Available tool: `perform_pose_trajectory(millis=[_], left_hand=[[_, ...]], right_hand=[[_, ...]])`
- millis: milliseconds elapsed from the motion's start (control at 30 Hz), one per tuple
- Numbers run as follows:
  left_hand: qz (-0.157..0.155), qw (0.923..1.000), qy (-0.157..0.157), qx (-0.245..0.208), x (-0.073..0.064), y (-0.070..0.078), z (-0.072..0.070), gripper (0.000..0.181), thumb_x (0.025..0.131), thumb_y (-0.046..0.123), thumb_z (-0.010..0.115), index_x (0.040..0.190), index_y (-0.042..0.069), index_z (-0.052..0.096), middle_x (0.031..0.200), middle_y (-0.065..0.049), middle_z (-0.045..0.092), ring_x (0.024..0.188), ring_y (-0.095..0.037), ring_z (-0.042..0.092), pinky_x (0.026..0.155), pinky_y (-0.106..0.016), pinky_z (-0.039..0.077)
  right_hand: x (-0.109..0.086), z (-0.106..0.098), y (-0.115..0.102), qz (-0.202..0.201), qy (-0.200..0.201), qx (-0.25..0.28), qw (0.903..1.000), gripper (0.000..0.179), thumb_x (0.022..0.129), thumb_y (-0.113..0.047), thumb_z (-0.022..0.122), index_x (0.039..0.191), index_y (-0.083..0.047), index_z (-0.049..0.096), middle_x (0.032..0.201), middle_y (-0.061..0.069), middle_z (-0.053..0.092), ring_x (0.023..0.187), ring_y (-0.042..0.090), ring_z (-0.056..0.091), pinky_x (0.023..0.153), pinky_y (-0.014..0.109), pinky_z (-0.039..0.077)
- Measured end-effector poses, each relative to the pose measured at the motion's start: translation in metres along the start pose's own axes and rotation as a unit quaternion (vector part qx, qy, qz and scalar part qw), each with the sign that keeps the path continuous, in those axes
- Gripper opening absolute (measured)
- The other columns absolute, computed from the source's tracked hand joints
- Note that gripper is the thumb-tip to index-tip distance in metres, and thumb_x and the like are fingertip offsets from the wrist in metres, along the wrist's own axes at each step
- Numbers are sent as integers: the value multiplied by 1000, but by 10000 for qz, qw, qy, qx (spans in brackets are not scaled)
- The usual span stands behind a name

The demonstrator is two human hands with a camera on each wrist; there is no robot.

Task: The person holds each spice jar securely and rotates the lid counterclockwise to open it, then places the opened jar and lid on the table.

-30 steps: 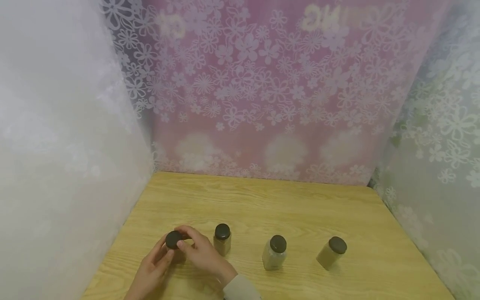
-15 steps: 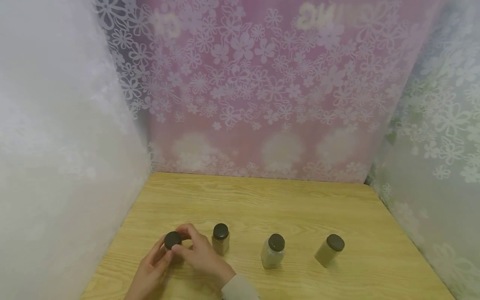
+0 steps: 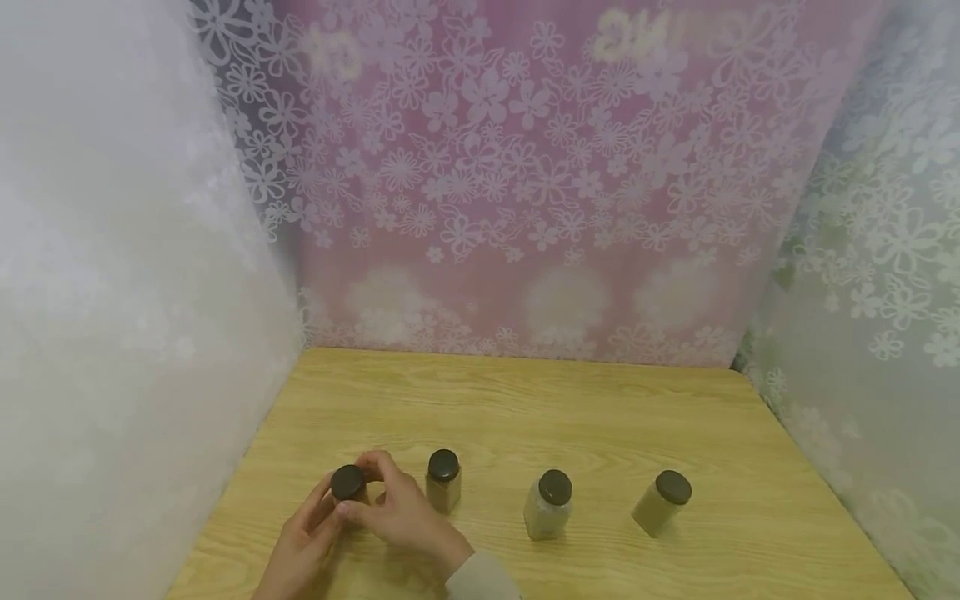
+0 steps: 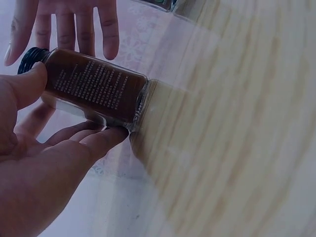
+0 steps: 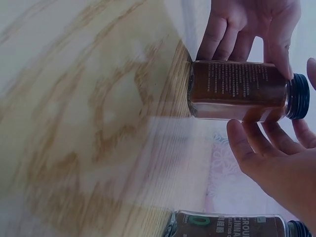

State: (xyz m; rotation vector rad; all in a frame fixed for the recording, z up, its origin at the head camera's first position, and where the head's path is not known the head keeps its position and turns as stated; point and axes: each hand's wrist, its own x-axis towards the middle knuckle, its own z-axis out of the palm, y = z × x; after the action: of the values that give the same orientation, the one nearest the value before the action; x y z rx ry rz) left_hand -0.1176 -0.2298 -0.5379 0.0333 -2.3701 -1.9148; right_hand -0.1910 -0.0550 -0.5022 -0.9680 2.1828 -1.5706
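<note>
A glass spice jar (image 3: 348, 482) with a black lid, reddish-brown contents and small white print on its side stands upright at the left of the table. My left hand (image 3: 298, 543) holds it, the thumb by the neck and the fingers along the far side in the left wrist view. My right hand (image 3: 408, 510) is around the jar's right side with fingers loosely extended. In the right wrist view its fingertips lie at the glass (image 5: 242, 91), while its thumb (image 5: 312, 73) stands off from the lid. Nearest to the right hand is another jar (image 3: 444, 481), labelled ground cinnamon.
Farther right on the wood-grain table (image 3: 525, 400) stand a jar with pale contents (image 3: 548, 507) and a jar with greenish-brown contents (image 3: 662, 503), both black-lidded. Flower-patterned sheets (image 3: 487, 167) enclose the table at the back and sides.
My right thumb has slid down from the lid's edge to lower on the jar, and the right fingers have loosened. The left hand and the other jars stay in place.
</note>
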Motion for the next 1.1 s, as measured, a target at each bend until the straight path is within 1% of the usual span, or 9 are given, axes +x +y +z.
perform_pose_trajectory(millis=[167,300,433,567,667,767,867,967,1100], left_hand=[[-30,10000,46,75,1,-1,0,60,102,20,57,155,10,32,149,-30,42,133,-50,44,98,-39,54],[-150,9998,114,101,2,3,2,61,102,24,59,155,9,33,146,-33,44,133,-48,47,98,-29,53],[-286,9995,141,60,2,6,2,60,101,26,59,154,11,35,146,-31,46,133,-44,48,98,-27,52],[-331,9993,154,63,1,5,1,59,102,27,59,154,15,36,148,-27,45,135,-44,46,102,-37,51],[-147,9997,105,132,2,3,1,58,103,23,56,155,10,33,149,-29,42,134,-50,44,100,-45,52],[-76,9999,61,142,2,1,1,58,103,21,55,155,8,31,149,-30,40,133,-53,43,98,-46,53],[-176,9997,72,122,2,1,1,59,103,25,56,155,11,32,150,-29,41,134,-51,43,100,-46,52],[-292,9995,35,110,2,2,1,60,103,28,56,156,13,31,151,-29,39,135,-52,42,103,-53,48],[-277,9995,-14,174,1,3,2,61,104,26,55,156,9,29,150,-32,39,133,-55,41,101,-61,46]], right_hand=[[1,0,0,-164,-4,-80,9998,53,95,-38,67,142,-28,43,135,-8,56,122,9,51,88,27,50],[2,-1,0,-87,109,-56,9999,57,97,-38,64,145,-26,37,137,-1,56,122,10,54,87,23,51],[2,-1,2,-28,149,44,9999,50,99,-37,61,140,-19,39,139,4,56,122,10,54,88,22,51],[1,-2,4,-21,92,73,9999,42,101,-36,58,137,-20,46,135,-6,59,122,7,53,86,20,49],[0,-4,4,38,40,97,9999,42,102,-36,56,142,-25,48,136,-9,58,123,6,52,86,20,48],[0,-6,2,114,-9,123,9999,44,103,-36,53,145,-27,44,139,-7,56,123,7,52,87,21,48],[0,-6,0,187,-23,228,9996,40,104,-36,53,141,-26,44,139,-5,55,122,8,52,88,22,47],[0,-5,-1,259,28,321,9991,34,103,-36,54,134,-25,47,136,-8,56,122,9,52,89,25,46],[0,-5,-1,328,68,270,9991,35,105,-37,50,139,-28,51,134,-13,57,123,8,52,92,31,47]])
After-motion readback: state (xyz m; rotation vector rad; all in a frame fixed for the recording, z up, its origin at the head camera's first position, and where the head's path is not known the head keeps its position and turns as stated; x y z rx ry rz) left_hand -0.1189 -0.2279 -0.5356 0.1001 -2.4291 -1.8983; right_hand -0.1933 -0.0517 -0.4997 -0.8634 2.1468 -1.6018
